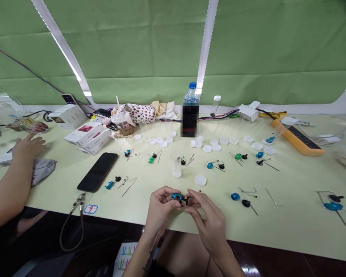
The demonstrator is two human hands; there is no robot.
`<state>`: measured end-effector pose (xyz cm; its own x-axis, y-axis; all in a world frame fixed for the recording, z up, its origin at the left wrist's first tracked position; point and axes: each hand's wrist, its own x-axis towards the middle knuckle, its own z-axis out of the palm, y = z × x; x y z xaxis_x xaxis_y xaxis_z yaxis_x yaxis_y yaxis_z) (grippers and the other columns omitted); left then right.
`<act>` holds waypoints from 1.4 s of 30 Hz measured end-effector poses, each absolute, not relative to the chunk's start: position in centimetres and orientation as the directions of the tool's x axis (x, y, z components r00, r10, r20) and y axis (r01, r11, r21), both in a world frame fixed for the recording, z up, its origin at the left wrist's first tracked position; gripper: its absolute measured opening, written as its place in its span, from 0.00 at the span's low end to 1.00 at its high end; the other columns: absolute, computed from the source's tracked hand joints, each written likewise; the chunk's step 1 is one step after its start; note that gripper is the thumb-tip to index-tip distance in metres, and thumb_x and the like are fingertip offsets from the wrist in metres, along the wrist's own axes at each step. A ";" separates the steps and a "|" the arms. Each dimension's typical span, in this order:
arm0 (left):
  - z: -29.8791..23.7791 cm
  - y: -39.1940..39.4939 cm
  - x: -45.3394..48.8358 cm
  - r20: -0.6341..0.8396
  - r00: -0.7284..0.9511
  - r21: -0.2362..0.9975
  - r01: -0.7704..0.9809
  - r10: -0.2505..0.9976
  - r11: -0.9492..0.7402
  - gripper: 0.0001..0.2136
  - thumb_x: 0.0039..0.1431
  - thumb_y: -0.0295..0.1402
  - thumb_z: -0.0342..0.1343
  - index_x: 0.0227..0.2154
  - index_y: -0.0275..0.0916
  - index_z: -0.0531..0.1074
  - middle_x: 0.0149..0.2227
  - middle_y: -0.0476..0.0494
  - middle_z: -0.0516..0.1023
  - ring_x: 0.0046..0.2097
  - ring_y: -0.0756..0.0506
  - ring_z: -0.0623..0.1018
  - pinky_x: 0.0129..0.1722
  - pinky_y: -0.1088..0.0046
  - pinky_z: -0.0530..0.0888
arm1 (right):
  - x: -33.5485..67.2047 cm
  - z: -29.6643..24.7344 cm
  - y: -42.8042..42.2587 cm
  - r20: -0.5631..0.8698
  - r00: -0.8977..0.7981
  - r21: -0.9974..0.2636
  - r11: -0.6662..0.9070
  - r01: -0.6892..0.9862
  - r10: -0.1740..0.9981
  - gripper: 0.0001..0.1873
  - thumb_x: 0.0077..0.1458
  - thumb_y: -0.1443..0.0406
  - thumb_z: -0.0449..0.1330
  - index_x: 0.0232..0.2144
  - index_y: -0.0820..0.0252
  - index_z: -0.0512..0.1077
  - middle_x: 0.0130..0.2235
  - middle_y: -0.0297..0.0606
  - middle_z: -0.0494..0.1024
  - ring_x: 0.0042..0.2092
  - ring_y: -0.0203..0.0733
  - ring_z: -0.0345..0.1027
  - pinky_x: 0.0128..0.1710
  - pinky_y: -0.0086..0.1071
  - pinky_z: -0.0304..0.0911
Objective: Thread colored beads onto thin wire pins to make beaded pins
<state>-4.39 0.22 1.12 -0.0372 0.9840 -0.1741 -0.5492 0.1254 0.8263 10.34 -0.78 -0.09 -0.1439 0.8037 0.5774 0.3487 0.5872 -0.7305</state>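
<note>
Near the table's front edge, my left hand (160, 207) is closed around a small shiny blue metal part (176, 196). My right hand (209, 215) pinches at a small black disc-like part (186, 201) that sticks out of the blue one's right side; its fingertips partly hide it. Just beyond the hands lie a round white cap (201, 180) and a clear plastic tube (176, 167) standing upright. To the right is a set with a blue part (235, 196), a black part (246, 203) and bent metal wires (249, 191).
Several similar sets, clear tubes and white caps (216, 147) spread across the table (161, 175). A bottle (192, 98) stands at the back. Left are a phone (98, 172), boxes (88, 136) and another person's arm (15, 182). An orange power strip (300, 139) lies right.
</note>
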 end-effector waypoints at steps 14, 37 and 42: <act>1.2 0.1 -4.5 -0.175 -0.031 0.820 -0.558 0.984 0.128 0.12 0.39 0.33 0.73 0.29 0.35 0.82 0.25 0.44 0.83 0.26 0.51 0.79 0.29 0.81 0.75 | 10.3 -0.4 -0.8 0.580 -0.115 -0.753 0.584 0.303 0.807 0.17 0.63 0.73 0.55 0.51 0.54 0.70 0.46 0.40 0.76 0.47 0.39 0.72 0.46 0.32 0.72; 1.2 0.2 -4.6 -0.175 -0.020 0.823 -0.552 0.984 0.135 0.12 0.36 0.28 0.74 0.25 0.34 0.79 0.26 0.45 0.82 0.26 0.51 0.78 0.30 0.78 0.75 | 10.5 -0.7 -0.8 0.552 -0.064 -0.782 0.543 0.306 0.831 0.12 0.63 0.69 0.56 0.47 0.55 0.72 0.39 0.37 0.80 0.37 0.39 0.77 0.38 0.31 0.75; 1.4 0.2 -4.6 -0.170 -0.005 0.818 -0.558 0.985 0.138 0.12 0.36 0.28 0.74 0.25 0.34 0.79 0.25 0.46 0.82 0.26 0.51 0.78 0.31 0.78 0.75 | 10.5 -0.7 -0.9 0.553 -0.061 -0.785 0.544 0.297 0.831 0.12 0.62 0.69 0.56 0.47 0.55 0.73 0.38 0.37 0.80 0.34 0.38 0.77 0.35 0.29 0.75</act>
